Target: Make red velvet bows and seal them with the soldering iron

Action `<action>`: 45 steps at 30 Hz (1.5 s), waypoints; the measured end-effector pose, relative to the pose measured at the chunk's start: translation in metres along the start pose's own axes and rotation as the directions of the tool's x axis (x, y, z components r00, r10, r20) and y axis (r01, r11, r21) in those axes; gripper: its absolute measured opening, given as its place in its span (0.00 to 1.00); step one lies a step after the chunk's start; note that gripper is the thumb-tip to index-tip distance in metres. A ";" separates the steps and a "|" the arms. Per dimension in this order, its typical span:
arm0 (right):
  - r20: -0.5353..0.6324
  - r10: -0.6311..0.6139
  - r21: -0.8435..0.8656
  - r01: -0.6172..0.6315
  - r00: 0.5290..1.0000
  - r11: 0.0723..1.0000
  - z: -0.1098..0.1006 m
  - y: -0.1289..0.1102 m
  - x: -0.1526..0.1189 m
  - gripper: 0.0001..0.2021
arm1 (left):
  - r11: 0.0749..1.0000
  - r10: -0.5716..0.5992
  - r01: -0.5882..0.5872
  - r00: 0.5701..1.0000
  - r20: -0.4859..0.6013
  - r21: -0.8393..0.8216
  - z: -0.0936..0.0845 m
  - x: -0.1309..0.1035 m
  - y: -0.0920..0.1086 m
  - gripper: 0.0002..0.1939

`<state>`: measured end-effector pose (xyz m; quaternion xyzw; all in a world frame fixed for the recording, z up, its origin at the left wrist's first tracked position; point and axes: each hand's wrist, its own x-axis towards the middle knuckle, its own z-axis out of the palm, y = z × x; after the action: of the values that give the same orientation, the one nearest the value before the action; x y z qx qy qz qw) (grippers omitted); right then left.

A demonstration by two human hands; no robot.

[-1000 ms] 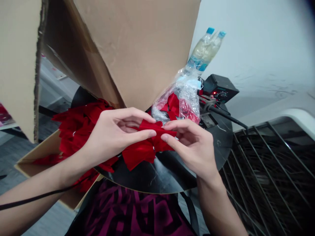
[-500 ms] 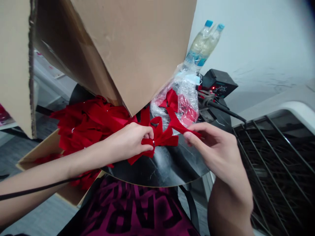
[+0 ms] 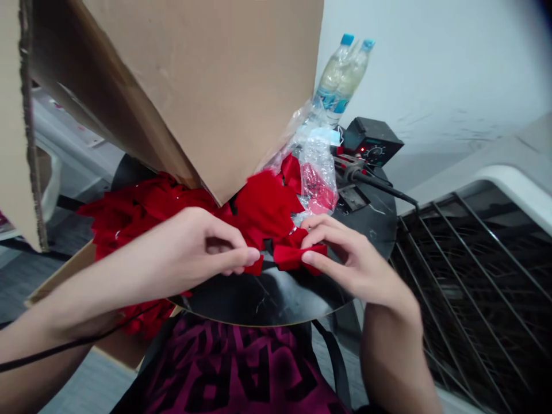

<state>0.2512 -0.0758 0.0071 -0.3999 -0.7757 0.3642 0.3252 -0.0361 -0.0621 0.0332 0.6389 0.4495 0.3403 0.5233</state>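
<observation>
A red fabric bow (image 3: 269,201) is spread over the black round table (image 3: 276,296). My left hand (image 3: 215,247) is closed in a pinch at the bow's lower left, on a short red end. On the other side, my right hand (image 3: 345,253) grips a red loop of the bow between thumb and fingers. A dark gap shows between the two held parts. Many more red fabric pieces (image 3: 150,201) lie heaped to the left, partly behind my left forearm.
A large cardboard box (image 3: 224,86) stands behind the heap. Clear plastic bag (image 3: 317,167), two bottles (image 3: 340,75) and a black device with a red light (image 3: 373,144) are at the back right. A wire rack (image 3: 470,253) stands right; an open carton (image 3: 123,345) sits lower left.
The bow has turned and now spreads farther back. My right hand has moved left from the long red strip to a loop near the bow's centre. The view has shifted slightly.
</observation>
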 end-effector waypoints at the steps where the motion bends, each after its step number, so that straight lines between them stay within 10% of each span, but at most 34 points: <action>1: 0.117 -0.035 -0.056 0.042 0.993 0.998 -0.011 -0.002 0.007 0.04 | 0.999 0.011 -0.011 1.000 0.006 0.031 -0.001 0.003 0.003 0.14; 6: 0.351 -0.139 -0.279 0.245 0.926 0.928 -0.045 -0.029 0.041 0.05 | 0.963 0.042 -0.087 0.983 0.179 0.254 0.008 0.037 0.023 0.08; 10: -0.095 -0.175 -0.431 0.118 0.980 0.895 -0.035 -0.050 0.026 0.03 | 0.992 -0.045 0.007 0.953 0.298 0.128 0.011 0.051 0.017 0.09; 14: -0.469 -0.002 -0.150 -0.077 0.883 0.986 0.004 -0.044 0.001 0.03 | 0.968 -0.136 0.161 0.981 0.136 -0.193 0.021 0.045 -0.007 0.25; 21: -0.366 0.370 0.444 -0.189 0.854 0.876 0.050 -0.007 0.021 0.04 | 0.941 -0.105 0.153 0.980 0.170 -0.301 0.033 0.036 -0.017 0.21; 26: -0.321 0.402 0.478 -0.219 0.857 0.850 0.048 -0.005 0.026 0.09 | 0.948 -0.163 0.179 0.983 0.083 -0.263 0.030 0.037 -0.014 0.08; 45: -0.504 0.373 0.480 -0.106 0.779 0.871 0.055 0.000 0.029 0.04 | 0.963 -0.116 0.075 0.982 -0.147 -0.260 0.032 0.048 -0.018 0.10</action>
<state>0.1939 -0.0675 -0.0155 -0.5083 -0.4807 0.4237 0.5754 0.0068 -0.0285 0.0073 0.5149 0.4735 0.4195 0.5785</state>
